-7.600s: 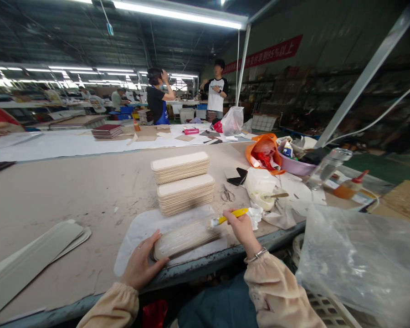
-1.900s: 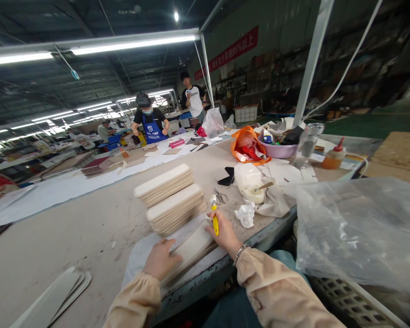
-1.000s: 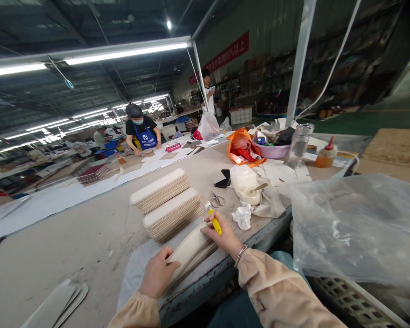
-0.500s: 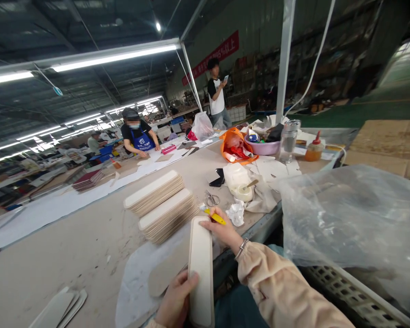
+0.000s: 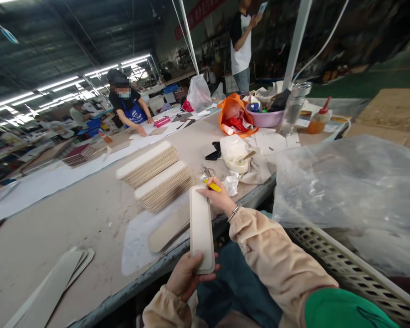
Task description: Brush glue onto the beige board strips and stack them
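Note:
A long, pale cream panel [image 5: 201, 223] with rounded corners and a raised border is held at a tilt over the table's front edge. My left hand [image 5: 191, 271] is closed around its lower end, thumb on the face and fingers beneath. At the upper end, my right hand [image 5: 220, 196] pinches the panel's corner. The same hand also holds a small yellow-handled tool [image 5: 212, 185], whose kind I cannot make out. Just beyond are two stacks of similar panels [image 5: 162, 182]. Flat beige pieces [image 5: 167, 230] lie on a white sheet [image 5: 135, 241] left of the held panel.
Scissors [image 5: 208, 171], a plastic-wrapped pot [image 5: 237, 164], an orange bag [image 5: 234, 111], a lilac basin [image 5: 264, 118], a glass jar [image 5: 292, 111] and a glue bottle [image 5: 317, 120] stand further back. Clear plastic [image 5: 345, 182] covers a crate [image 5: 348, 269] at right. A co-worker [image 5: 131, 107] works across the table.
The camera view has tilted down and shifted. My left hand has slid under the panel's lower end, now fully visible. The right hand still holds the yellow-handled tool at the upper corner.

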Demonstrator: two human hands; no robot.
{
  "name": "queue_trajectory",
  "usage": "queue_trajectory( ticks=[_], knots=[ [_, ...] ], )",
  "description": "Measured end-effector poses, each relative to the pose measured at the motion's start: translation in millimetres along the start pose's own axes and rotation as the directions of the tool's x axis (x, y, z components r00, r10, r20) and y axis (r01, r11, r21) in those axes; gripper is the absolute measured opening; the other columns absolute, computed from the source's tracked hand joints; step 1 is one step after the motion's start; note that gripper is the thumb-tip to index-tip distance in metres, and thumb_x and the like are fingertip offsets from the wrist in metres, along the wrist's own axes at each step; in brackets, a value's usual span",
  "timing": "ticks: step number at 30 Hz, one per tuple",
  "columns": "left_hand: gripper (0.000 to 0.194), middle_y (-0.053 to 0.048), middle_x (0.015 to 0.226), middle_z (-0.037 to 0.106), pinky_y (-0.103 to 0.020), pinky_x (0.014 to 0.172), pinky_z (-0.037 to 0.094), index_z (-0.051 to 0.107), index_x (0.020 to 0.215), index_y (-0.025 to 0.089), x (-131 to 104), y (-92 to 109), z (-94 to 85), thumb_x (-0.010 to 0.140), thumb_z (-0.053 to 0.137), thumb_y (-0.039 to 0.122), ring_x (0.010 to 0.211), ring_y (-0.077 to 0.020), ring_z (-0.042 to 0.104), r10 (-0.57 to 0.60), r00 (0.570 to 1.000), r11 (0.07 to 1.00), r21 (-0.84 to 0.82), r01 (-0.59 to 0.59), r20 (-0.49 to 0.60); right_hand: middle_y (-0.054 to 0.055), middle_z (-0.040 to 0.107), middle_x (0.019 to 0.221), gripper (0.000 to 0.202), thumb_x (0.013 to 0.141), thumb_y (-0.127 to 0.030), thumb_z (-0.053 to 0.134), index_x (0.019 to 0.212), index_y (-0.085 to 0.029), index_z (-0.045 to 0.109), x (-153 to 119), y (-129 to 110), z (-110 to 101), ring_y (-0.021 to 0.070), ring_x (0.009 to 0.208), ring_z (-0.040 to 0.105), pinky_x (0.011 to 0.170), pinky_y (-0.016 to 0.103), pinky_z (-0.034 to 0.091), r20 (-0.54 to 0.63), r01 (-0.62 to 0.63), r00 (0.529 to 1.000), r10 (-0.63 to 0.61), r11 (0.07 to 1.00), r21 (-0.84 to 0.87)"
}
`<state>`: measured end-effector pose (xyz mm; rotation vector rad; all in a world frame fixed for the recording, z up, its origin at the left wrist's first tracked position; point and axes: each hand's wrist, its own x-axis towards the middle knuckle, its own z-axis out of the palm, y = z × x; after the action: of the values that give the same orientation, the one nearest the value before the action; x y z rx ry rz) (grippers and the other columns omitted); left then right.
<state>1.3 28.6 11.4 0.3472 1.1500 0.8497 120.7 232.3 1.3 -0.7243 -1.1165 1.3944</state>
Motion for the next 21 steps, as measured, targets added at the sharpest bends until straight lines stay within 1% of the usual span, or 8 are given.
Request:
queue_trajectory(
  ticks=[4,12,17,21],
  knots=[
    [0.046,-0.021,0.106,0.065,-0.030,0.059,0.059,0.053,0.112,0.005,-0.7,-2.4,0.9,0.077,0.064,0.034,0.087,-0.0321,0.066,0.021,1.000,1.000,-0.002,-0.021,-0.006,-0.008,0.039,0.062,0.039,0.059,-0.031,0.074,0.077,-0.023,0.041,-0.6,-1.2,0.9,0.0100,0.055,0.036,0.052,0.022,0.031,0.025,0.017,1.000,-0.017,1.000,0.007],
    [0.050,-0.021,0.105,0.066,-0.029,0.057,0.058,0.054,0.109,0.006,-3.6,-5.9,3.7,0.071,0.069,0.035,0.085,-0.0317,0.067,0.036,0.999,0.999,-0.029,-0.037,-0.028,-0.007,0.041,0.064,0.038,0.060,-0.035,0.073,0.079,-0.023,0.042,-4.7,-5.9,3.5,0.0107,0.057,0.040,0.054,0.023,0.035,0.030,-0.019,0.999,0.021,0.998,-0.061],
    [0.049,-0.021,0.105,0.066,-0.030,0.058,0.057,0.055,0.108,0.007,-3.1,-9.5,2.1,0.071,0.069,0.037,0.085,-0.0308,0.067,0.032,0.999,0.999,-0.027,-0.033,-0.020,-0.006,0.042,0.065,0.036,0.060,-0.034,0.073,0.078,-0.023,0.043,-4.5,-1.8,2.0,0.0114,0.059,0.040,0.054,0.023,0.036,0.022,0.003,1.000,0.000,0.993,-0.120],
    [0.048,-0.018,0.099,0.068,-0.030,0.056,0.055,0.057,0.102,0.009,-0.5,-12.3,-2.0,0.068,0.072,0.040,0.082,-0.0306,0.068,0.027,0.999,1.000,-0.004,-0.027,-0.036,-0.007,0.039,0.065,0.032,0.065,-0.031,0.071,0.079,-0.023,0.043,-5.4,-3.9,2.2,0.0106,0.057,0.038,0.053,0.022,0.033,0.056,0.031,0.998,-0.026,0.994,-0.101]
  ],
)
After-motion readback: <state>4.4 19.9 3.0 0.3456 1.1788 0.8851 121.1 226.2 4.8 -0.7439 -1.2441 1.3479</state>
